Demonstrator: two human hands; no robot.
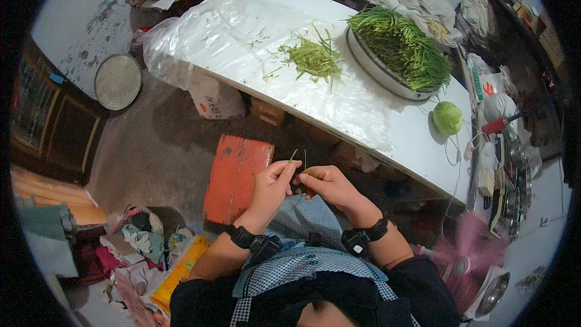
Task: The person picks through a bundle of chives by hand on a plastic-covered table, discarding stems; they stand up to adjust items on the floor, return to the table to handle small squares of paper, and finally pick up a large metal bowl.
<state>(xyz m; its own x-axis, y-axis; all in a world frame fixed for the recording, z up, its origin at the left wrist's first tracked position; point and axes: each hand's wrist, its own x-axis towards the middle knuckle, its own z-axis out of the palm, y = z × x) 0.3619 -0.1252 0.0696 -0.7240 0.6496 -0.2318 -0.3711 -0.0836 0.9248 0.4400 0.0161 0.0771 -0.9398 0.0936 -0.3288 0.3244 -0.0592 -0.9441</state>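
My left hand (pixel 273 180) pinches a thin green stem (pixel 293 155) between thumb and fingers. Close beside it, my right hand (pixel 327 185) holds another slender green strand (pixel 305 159), its thumb against the forefinger. Both hands are in front of my checked apron (pixel 306 218), short of the table's near edge. On the white table (pixel 426 156), partly covered by a clear plastic sheet (pixel 236 22), lies a loose pile of cut green stems (pixel 313 58). To its right stands a round metal basin (pixel 379 66) heaped with long green stalks (pixel 422 50). A pale green cabbage (pixel 447 118) sits near the right end.
A worn red wooden stool (pixel 236 177) stands left of my hands. A pink fan (pixel 463 263) spins at lower right, its blades blurred. A round perforated tray (pixel 118 81) leans by the left wall. Clothes (pixel 136 240) are heaped at lower left.
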